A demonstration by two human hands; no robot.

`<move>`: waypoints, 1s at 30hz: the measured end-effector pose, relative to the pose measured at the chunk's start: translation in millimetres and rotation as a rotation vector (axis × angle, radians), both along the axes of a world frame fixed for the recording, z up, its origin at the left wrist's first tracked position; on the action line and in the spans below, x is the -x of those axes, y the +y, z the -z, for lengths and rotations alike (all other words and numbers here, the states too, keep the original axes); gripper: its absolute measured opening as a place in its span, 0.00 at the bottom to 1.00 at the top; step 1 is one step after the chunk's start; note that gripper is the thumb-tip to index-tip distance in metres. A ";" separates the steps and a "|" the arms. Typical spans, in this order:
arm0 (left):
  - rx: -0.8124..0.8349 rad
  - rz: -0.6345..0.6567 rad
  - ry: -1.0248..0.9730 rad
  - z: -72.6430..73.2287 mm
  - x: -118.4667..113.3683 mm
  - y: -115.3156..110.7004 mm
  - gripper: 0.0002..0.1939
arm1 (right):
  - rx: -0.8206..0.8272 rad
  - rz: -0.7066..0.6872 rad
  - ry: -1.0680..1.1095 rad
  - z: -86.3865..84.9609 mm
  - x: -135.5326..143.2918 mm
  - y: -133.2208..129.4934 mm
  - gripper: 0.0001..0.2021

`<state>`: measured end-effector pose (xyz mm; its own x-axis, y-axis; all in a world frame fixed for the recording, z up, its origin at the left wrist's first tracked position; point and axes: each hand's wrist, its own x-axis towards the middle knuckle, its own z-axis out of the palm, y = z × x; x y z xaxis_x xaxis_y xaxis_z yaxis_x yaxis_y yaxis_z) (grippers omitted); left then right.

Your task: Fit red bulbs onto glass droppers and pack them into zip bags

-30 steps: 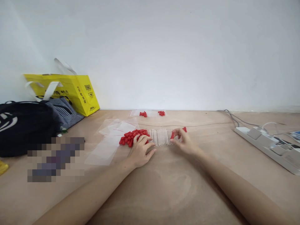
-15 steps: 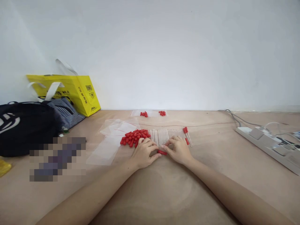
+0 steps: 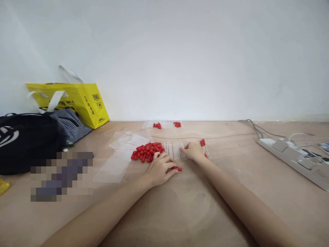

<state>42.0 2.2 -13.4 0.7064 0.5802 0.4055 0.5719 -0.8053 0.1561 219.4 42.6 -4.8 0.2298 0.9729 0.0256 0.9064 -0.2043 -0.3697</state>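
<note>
Red bulbs [image 3: 148,151] — smooth, slim, round-ended

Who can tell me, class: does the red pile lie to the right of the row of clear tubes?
No, the red pile lies at the left end of the row of clear tubes.

Looks forward and down from the head, near side of the table [image 3: 159,209], close over left hand [image 3: 159,168] and right hand [image 3: 194,152], toward the far wall [image 3: 174,61].
</note>
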 end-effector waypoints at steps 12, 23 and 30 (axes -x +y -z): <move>-0.002 -0.046 -0.046 0.9 2.8 0.5 0.07 | -0.065 -0.014 0.027 -5.4 -4.0 -2.0 0.12; -0.061 -0.095 -0.102 3.8 2.6 1.7 0.08 | -0.533 -0.703 0.003 24.4 -38.3 -61.8 0.10; -0.061 -0.122 -0.121 6.2 2.6 2.5 0.08 | -0.571 -0.717 -0.025 28.3 -30.8 -64.4 0.09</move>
<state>39.4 4.7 -19.6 0.5761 0.6306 0.5201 0.6462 -0.7410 0.1826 250.2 -21.8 -33.1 -0.4310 0.7206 0.5431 0.7548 0.6177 -0.2207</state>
